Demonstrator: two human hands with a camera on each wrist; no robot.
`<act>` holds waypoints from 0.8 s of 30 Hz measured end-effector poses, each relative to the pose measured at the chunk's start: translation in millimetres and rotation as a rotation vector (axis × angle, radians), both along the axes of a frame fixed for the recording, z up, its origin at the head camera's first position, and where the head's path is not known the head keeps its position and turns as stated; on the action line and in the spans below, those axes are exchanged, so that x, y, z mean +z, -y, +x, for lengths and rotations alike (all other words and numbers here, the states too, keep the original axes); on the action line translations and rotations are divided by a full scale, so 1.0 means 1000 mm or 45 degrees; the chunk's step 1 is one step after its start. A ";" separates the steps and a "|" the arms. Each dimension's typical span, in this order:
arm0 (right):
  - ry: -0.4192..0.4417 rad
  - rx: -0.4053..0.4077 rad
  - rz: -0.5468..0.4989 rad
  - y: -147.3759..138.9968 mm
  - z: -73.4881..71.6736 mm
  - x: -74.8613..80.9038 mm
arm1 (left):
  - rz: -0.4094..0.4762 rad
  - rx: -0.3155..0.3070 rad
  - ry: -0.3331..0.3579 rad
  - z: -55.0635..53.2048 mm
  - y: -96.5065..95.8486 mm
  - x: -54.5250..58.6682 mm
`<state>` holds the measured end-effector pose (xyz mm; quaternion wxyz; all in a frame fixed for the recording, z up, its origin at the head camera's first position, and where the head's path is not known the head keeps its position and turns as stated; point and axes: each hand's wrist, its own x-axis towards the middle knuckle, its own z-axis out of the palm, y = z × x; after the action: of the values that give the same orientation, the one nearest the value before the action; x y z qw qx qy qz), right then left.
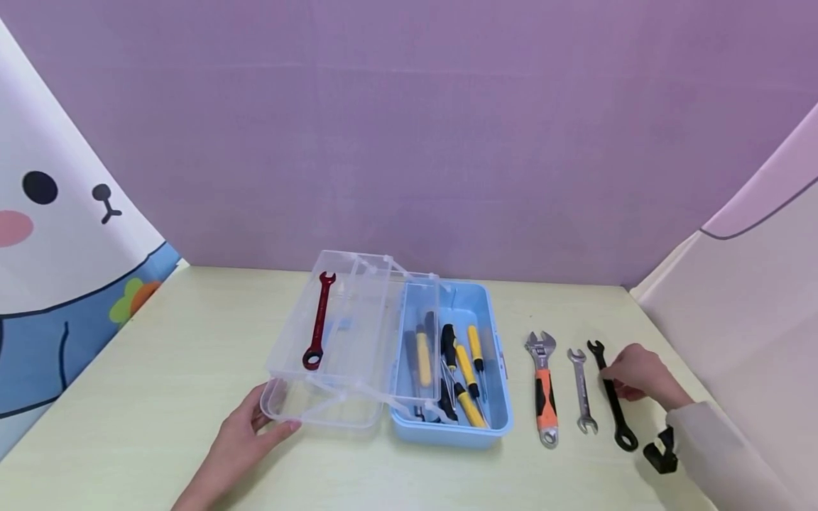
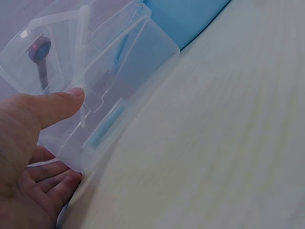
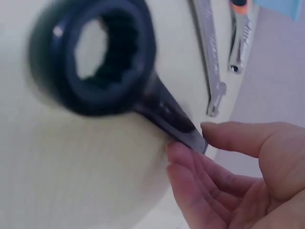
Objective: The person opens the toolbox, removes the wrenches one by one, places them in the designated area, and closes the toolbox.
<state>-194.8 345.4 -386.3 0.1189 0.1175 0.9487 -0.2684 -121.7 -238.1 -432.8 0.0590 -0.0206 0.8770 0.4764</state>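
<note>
My left hand (image 1: 238, 438) holds the near-left corner of the clear plastic lid (image 1: 281, 404), thumb on one side and fingers on the other. Above that lid sits a clear tray (image 1: 358, 333) with a dark red combination wrench (image 1: 317, 323) in it. Both are joined to a light blue toolbox (image 1: 450, 436), which contains several yellow-and-black screwdrivers (image 1: 465, 369). On the right, my right hand (image 1: 642, 375) pinches a black combination wrench (image 3: 164, 112) by its shaft, between thumb and fingers. The wrench's ring end tilts toward the right wrist camera.
Left of the black wrench lies a silver open-end wrench (image 1: 581, 390), then an adjustable wrench (image 1: 545, 397) with an orange-and-black handle. A purple backdrop (image 1: 409, 142) stands behind the pale table (image 1: 160, 355). White panels rise at both sides.
</note>
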 end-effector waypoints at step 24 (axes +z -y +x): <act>0.052 0.176 -0.086 0.012 -0.024 0.060 | 0.007 -0.011 -0.028 0.000 0.000 -0.001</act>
<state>-218.4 333.2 -326.4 0.1603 0.0529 0.9424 -0.2888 -121.3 -238.4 -433.3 0.0514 -0.0116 0.8764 0.4787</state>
